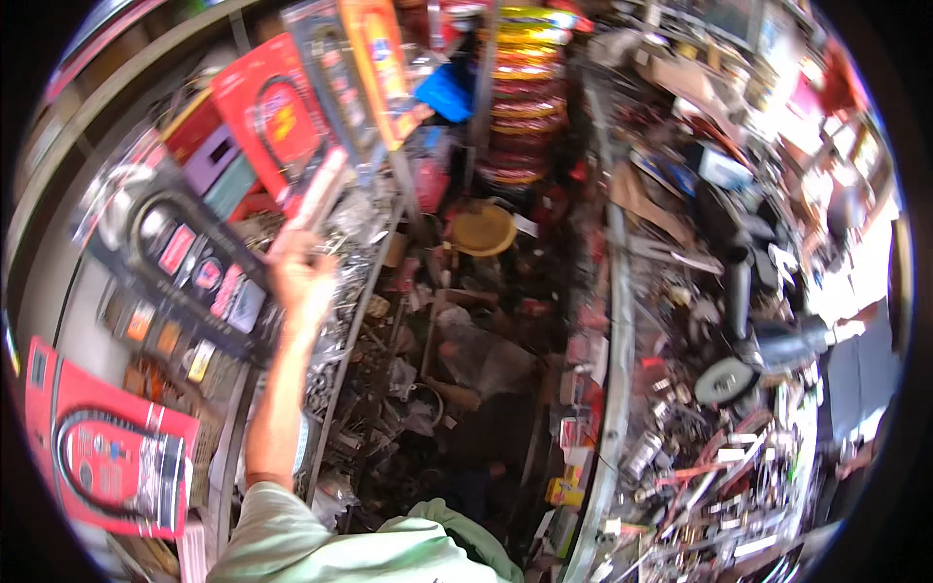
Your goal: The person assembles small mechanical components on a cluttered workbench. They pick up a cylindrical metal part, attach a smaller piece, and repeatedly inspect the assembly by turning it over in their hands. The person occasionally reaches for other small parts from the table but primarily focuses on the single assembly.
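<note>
From the grip of the left hand (pixel 306 276), too blurred for me to tell whether its fingers are apart or clamped, the narrow pale pack (pixel 319 190) lies at twelve o'clock, beside the red card (pixel 267 112), its long axis running seven to one.

A long, narrow, straight-sided pale pinkish-white piece with reddish edging (pixel 319 194), slim and box-like in outline, has its lower end in the fingers of the left hand (pixel 303 275), while motion blur hides its material and surface detail. It is tilted, its upper end leaning right, at the lower right edge of the large red rectangular card package with a curved black loop (pixel 282 117). Whether it touches that package or stands just in front of it cannot be told.
</note>
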